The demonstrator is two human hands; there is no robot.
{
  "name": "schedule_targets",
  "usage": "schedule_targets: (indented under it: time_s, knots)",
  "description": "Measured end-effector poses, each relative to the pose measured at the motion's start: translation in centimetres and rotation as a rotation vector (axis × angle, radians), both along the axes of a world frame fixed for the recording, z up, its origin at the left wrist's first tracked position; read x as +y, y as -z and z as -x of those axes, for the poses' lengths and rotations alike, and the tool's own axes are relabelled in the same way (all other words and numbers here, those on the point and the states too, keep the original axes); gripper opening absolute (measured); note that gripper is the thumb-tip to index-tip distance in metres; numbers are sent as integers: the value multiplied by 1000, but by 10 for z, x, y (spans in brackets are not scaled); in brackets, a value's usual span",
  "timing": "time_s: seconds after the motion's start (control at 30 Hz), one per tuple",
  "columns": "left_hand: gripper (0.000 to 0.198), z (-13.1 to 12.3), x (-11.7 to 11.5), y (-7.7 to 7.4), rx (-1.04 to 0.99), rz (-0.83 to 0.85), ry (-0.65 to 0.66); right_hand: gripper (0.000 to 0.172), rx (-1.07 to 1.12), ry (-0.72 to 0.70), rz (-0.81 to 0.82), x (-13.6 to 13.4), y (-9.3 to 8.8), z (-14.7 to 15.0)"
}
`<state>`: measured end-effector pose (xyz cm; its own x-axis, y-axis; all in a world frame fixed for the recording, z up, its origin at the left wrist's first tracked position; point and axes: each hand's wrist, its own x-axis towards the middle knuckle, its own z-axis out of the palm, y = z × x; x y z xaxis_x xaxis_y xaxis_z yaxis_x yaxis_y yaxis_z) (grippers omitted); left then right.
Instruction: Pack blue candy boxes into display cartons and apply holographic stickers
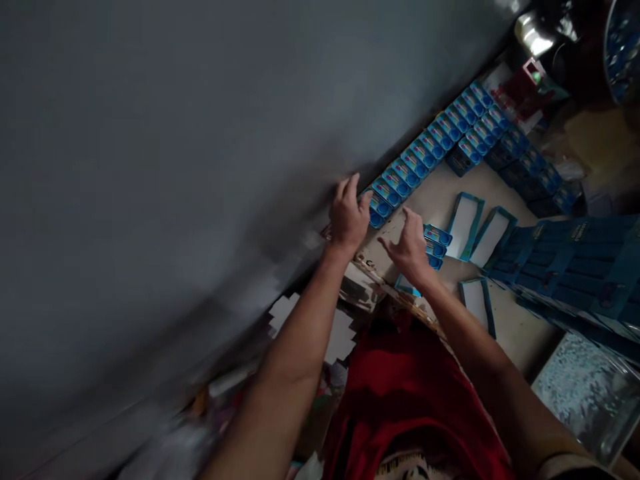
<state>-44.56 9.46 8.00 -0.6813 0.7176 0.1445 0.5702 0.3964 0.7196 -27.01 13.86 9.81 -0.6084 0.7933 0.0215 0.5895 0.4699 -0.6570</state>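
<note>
My left hand (349, 215) is at the near end of a long row of small blue packs (403, 173) along the wall. Its fingers are spread, and the thumb side reaches over the last pack; whether it touches cannot be made out. To the right, my right hand (411, 245) hovers over the table with thumb and fingers apart, holding nothing. Beside it lies a short stack of blue packs (436, 243), partly hidden by the hand. Open blue trays with white insides (465, 227) lie farther right.
A grey wall (175, 147) borders the table (430, 193) on the left. Stacked blue boxes (570, 260) stand at the right, above a clear bin of small pale pieces (580, 380). More blue packs (530, 163) and a round container (623, 53) are at the far end.
</note>
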Motion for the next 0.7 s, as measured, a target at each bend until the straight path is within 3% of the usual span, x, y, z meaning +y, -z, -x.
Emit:
schedule_targets:
  time_s: [0.1,0.2,0.33,0.5,0.6,0.7]
  knots:
    - [46,16,43,9,-49,39,155,95,78,105,30,-1,29,34]
    - [27,14,55,17,-124,72,137,96,85,149,-1,1,46,49]
    - [18,12,46,23,-168,65,103,91,-125,193,-55,-2,42,60]
    - [21,24,42,21,-237,61,116,90,-389,64,-119,-1,23,83]
    - [25,28,22,1,-338,31,167,86,-398,8,-159,-8,11,76]
    - [39,17,-34,-27,-502,-28,98,77,-274,-129,-247,-40,-8,34]
